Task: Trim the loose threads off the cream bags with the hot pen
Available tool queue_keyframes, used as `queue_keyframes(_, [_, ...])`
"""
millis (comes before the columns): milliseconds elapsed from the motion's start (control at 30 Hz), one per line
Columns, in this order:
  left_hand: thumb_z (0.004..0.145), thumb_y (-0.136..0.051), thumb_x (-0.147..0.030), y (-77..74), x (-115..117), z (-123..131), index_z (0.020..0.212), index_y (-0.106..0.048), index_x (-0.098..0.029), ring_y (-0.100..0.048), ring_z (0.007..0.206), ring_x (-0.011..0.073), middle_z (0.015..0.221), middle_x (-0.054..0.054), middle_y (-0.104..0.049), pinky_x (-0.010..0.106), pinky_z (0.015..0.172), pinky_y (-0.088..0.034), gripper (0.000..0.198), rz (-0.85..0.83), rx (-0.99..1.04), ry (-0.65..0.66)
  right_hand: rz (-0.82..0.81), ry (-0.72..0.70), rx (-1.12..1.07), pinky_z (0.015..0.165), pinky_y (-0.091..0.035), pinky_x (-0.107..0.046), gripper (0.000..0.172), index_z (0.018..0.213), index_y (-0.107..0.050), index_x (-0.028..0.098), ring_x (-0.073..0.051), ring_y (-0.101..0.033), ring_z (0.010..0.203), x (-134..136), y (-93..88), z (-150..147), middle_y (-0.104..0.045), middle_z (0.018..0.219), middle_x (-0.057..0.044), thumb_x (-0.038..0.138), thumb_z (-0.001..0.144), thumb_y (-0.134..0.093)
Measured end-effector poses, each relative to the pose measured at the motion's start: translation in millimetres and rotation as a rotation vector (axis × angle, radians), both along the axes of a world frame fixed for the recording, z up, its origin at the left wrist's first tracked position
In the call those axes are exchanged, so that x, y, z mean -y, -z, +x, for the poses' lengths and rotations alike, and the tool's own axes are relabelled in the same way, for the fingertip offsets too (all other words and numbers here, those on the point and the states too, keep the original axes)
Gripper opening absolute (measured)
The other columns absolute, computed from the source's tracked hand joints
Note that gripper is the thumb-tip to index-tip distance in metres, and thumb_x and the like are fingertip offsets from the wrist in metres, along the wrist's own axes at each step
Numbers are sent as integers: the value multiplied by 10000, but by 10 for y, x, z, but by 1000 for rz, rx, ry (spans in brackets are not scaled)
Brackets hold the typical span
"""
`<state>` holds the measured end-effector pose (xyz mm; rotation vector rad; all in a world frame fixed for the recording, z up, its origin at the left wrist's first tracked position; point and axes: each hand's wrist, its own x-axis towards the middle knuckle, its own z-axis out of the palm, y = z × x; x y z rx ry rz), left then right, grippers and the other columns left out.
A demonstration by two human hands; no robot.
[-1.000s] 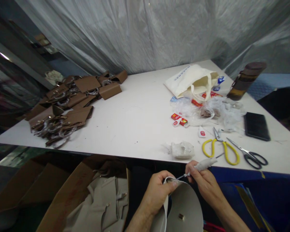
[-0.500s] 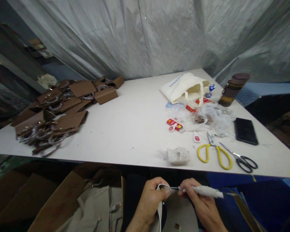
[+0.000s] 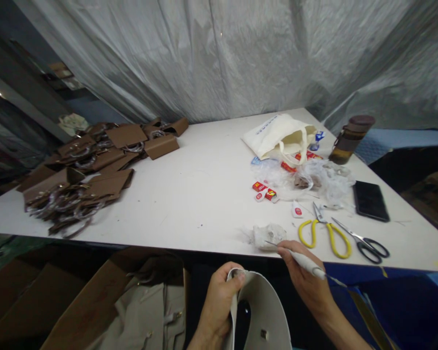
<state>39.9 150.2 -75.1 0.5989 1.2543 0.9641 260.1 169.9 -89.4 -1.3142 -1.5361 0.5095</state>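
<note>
My left hand point(image 3: 219, 301) is closed on the upper edge of a curved pale grey leather piece point(image 3: 266, 311) with a small metal stud, held below the table's front edge. My right hand point(image 3: 306, 282) grips a white-wrapped tool point(image 3: 304, 261) like a pen. Its thin metal tip points up-left at a crumpled whitish lump point(image 3: 268, 236) lying on the white table point(image 3: 204, 194) near the front edge. The tool's tip is apart from the leather piece.
Yellow-handled scissors point(image 3: 326, 233) and black-handled scissors point(image 3: 368, 240) lie at the right, beside a black phone point(image 3: 370, 200). A cream tote bag point(image 3: 281, 136), crumpled plastic, small red packets point(image 3: 264, 190) and a brown bottle point(image 3: 348, 138) sit behind. Brown leather pieces point(image 3: 91, 170) pile at left. Cardboard boxes point(image 3: 95, 301) stand below.
My right hand has lifted the tool away from the leather edge and swung its tip toward the whitish lump on the table. The leather piece has turned and shows more of its face.
</note>
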Motion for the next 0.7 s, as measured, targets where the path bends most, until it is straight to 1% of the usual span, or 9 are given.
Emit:
queue_keyframes(100, [551, -937, -435, 84, -7, -30, 756, -671, -168, -483, 532, 115, 590, -24, -584, 236, 529, -363, 429, -30, 112, -93, 105, -34, 139, 784, -511, -315, 167, 1007, -678, 222, -204, -689, 829, -45, 10, -28, -727, 903, -39, 323, 1068, -559])
queue_keyframes(200, [535, -959, -421, 119, 6, -37, 744, -672, -164, -480, 511, 106, 574, -26, -581, 227, 510, -359, 438, -42, 151, -120, 160, -48, 267, 768, -490, -324, 165, 1024, -666, 217, -211, -682, 814, -75, 23, -45, -725, 895, -45, 319, 1078, -548])
queue_keyframes(300, [528, -966, -409, 84, 22, -30, 740, -678, -161, -492, 515, 106, 578, -22, -591, 225, 513, -365, 435, -54, 174, -122, 176, -68, 379, 750, -462, -334, 196, 1034, -662, 205, -227, -669, 815, -101, 16, -57, -717, 895, -61, 327, 1091, -520])
queue_keyframes(400, [492, -982, -394, -1, 27, -26, 732, -683, -159, -509, 522, 113, 577, -16, -606, 232, 525, -382, 450, -77, 199, -121, 220, -90, 537, 744, -424, -343, 273, 1038, -672, 186, -241, -648, 826, -134, -23, -98, -708, 893, -81, 332, 1113, -454])
queue_keyframes(467, [464, -993, -385, -49, 30, -32, 732, -686, -156, -510, 522, 113, 574, -16, -613, 233, 526, -385, 467, -93, 201, -120, 250, -92, 663, 726, -393, -350, 351, 994, -685, 183, -246, -624, 802, -164, -64, -146, -694, 854, -83, 325, 1128, -394])
queue_keyframes(533, [448, -999, -384, -59, 36, -47, 740, -690, -156, -514, 524, 114, 577, -18, -619, 234, 527, -390, 482, -100, 197, -124, 261, -80, 754, 702, -360, -355, 408, 909, -686, 190, -244, -592, 753, -202, -111, -196, -666, 785, -73, 319, 1132, -370])
queue_keyframes(600, [455, -997, -398, -25, 44, -71, 749, -689, -158, -519, 525, 115, 582, -19, -621, 236, 529, -394, 489, -93, 195, -128, 276, -42, 797, 686, -334, -357, 424, 832, -666, 198, -237, -557, 704, -241, -156, -232, -631, 721, -59, 338, 1126, -396])
queue_keyframes(700, [484, -991, -416, 64, 57, -118, 780, -690, -158, -541, 544, 124, 605, -15, -631, 243, 547, -412, 494, -83, 193, -131, 309, 17, 841, 675, -313, -357, 425, 791, -641, 198, -232, -528, 670, -294, -199, -250, -597, 677, -53, 378, 1116, -435])
